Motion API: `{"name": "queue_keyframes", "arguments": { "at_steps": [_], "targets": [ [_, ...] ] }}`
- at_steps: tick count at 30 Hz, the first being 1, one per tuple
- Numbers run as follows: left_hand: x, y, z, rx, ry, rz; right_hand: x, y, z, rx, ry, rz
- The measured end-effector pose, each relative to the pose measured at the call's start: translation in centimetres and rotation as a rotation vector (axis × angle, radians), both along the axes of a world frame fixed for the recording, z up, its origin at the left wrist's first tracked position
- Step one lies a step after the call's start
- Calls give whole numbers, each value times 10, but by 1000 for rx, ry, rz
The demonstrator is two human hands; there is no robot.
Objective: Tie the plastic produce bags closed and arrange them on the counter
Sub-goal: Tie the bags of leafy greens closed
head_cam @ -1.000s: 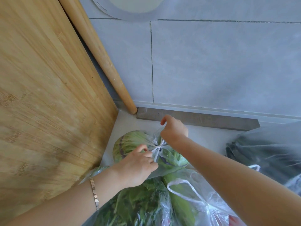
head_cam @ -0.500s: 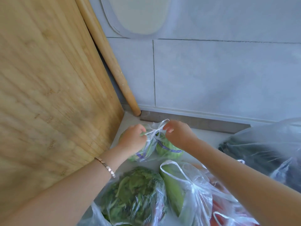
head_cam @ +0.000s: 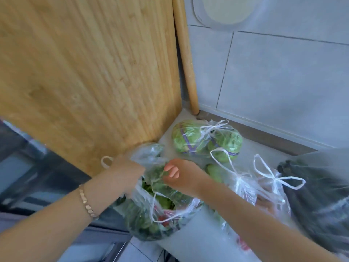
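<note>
Gripping the film and one loop handle of the open bag of leafy greens (head_cam: 151, 205) at lower centre, the left hand (head_cam: 122, 173) holds its mouth up, probably to gather it for knotting. The right hand (head_cam: 177, 173) hangs just beside the mouth with fingers curled; whether it pinches any film I cannot tell. The bag is clear, crumpled and untied, at the counter (head_cam: 260, 148) edge. Above it, in the corner by the cutting board (head_cam: 85, 72), a bag of cabbage (head_cam: 188, 140) lies knotted. Right of centre sit bow-tied bags (head_cam: 243, 186).
</note>
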State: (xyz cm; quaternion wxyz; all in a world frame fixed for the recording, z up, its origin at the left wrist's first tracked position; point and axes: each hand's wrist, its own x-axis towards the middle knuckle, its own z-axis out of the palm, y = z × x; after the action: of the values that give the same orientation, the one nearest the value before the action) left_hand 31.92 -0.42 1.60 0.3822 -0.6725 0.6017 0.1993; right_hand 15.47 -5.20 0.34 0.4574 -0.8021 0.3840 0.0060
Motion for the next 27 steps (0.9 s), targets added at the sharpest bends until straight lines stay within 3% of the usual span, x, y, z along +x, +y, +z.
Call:
{"name": "queue_keyframes", "arguments": {
  "at_steps": [4, 8, 12, 15, 17, 21, 23, 27],
  "targets": [
    [3, 24, 4, -230, -115, -69, 21, 26, -43, -145, 183, 178],
    [9, 38, 2, -528, 27, 32, 28, 50, -71, -363, 277, 413],
    [15, 38, 3, -1010, 389, 155, 19, 38, -74, -291, 233, 126],
    [22, 18, 12, -1178, 544, 313, 1, 13, -61, -276, 174, -148],
    [21, 0, 17, -1194, 643, 477, -11, -4, -49, -132, 51, -364],
    [16, -22, 14, -1135, 972, 795, -28, -22, -16, 285, -602, -830],
    [16, -30, 10, -1164, 1096, 816, -33, -23, 3, 262, -716, -867],
    [9, -38, 10, -1116, 1314, 829, -27, -2, 35, 196, -731, -740]
  ]
}}
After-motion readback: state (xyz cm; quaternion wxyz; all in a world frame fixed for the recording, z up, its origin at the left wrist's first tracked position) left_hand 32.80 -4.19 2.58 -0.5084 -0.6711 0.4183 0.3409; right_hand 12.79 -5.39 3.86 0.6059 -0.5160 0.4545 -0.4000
